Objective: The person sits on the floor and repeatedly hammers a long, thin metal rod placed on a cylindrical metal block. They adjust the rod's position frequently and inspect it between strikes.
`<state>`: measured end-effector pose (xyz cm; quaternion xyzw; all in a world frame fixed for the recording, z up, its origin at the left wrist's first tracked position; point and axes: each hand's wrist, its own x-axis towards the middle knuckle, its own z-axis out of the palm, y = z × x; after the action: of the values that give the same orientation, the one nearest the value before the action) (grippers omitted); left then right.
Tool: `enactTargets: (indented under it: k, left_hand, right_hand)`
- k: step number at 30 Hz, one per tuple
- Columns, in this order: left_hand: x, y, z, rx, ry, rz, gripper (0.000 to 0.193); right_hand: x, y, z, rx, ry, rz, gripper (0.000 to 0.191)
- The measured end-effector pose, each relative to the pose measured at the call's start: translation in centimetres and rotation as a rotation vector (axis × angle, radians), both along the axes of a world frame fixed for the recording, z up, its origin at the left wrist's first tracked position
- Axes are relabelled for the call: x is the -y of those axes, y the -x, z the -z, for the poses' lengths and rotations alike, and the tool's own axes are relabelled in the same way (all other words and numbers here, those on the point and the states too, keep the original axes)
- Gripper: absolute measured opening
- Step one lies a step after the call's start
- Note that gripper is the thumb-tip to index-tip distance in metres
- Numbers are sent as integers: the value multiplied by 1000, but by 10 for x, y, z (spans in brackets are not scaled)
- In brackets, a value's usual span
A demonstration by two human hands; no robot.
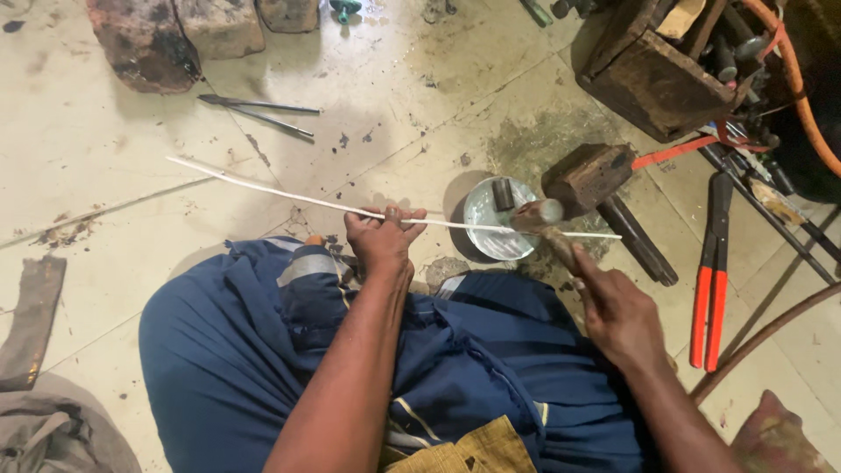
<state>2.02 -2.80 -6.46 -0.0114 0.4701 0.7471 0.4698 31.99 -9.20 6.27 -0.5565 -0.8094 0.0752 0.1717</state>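
Note:
My left hand (381, 236) grips a long thin white rod (263, 188) that runs from the upper left across to the right, over a round metal dish (491, 229). My right hand (618, 311) is closed around the wooden handle of a hammer (536, 215), whose metal head sits over the rod above the dish. A small dark cylinder (502, 194) stands in the dish. I am seated on the floor in blue work trousers.
A wooden block (589, 175) lies right of the dish. Red-handled cutters (711, 280) rest on the floor at right. A wooden toolbox (657, 74) stands at top right. Metal tongs (258, 109) and bricks (144, 44) lie at top left.

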Motion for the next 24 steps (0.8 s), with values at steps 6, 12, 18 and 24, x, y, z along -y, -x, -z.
enactTargets:
  k: [6,12,18,24]
  left_hand:
    - [1,-2,0,16,-43,-24,38]
    - [2,-2,-5,-17,52,-2,39]
    - [2,-2,-4,-65,-1,19,37]
    - [-1,-1,-3,-24,-28,-19,39]
  right_hand:
    - [1,-1,1,22,-32,5,64]
    - [-6,2,7,-128,-129,-38,68]
    - [-3,4,10,50,-55,-40,74]
    - [-3,16,6,84,15,-80,71]
